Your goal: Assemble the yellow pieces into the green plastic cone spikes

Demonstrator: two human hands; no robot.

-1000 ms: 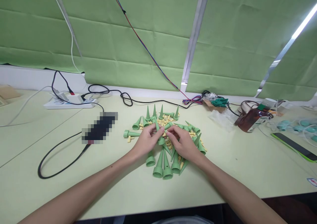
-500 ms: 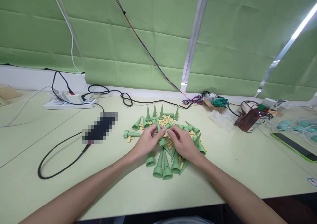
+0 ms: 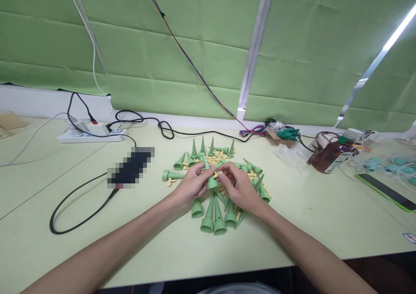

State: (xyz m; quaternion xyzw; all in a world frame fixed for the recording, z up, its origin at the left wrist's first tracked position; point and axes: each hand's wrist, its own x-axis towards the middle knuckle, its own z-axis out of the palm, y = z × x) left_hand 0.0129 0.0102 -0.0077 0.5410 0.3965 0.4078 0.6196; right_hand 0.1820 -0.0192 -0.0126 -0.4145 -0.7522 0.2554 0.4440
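A green plastic plant-watering spike (image 3: 212,183) is gripped in my left hand (image 3: 191,182), its wide collar tilted down toward me. Between the thumb and fingertips of my right hand (image 3: 243,189) is a small yellow valve (image 3: 217,174), held close against the spike's side; whether it sits in the spike's hole I cannot tell. Around my hands lie several more green spikes (image 3: 219,227), some standing point up, and a heap of yellow valves (image 3: 217,158) partly hidden behind the fingers. One loose yellow valve (image 3: 170,182) rests near a lying spike (image 3: 172,175) on the left.
At left are a pixelated dark device (image 3: 131,168) with a black cable and a white power strip (image 3: 91,134). To the right stand a brown bottle (image 3: 331,157), a crumpled plastic bag (image 3: 294,155) and a green-edged phone (image 3: 386,192). The table's front edge (image 3: 195,274) is near me.
The spike in my left hand has tipped and shifted slightly. The yellow valve in my right fingertips now shows more clearly beside it.
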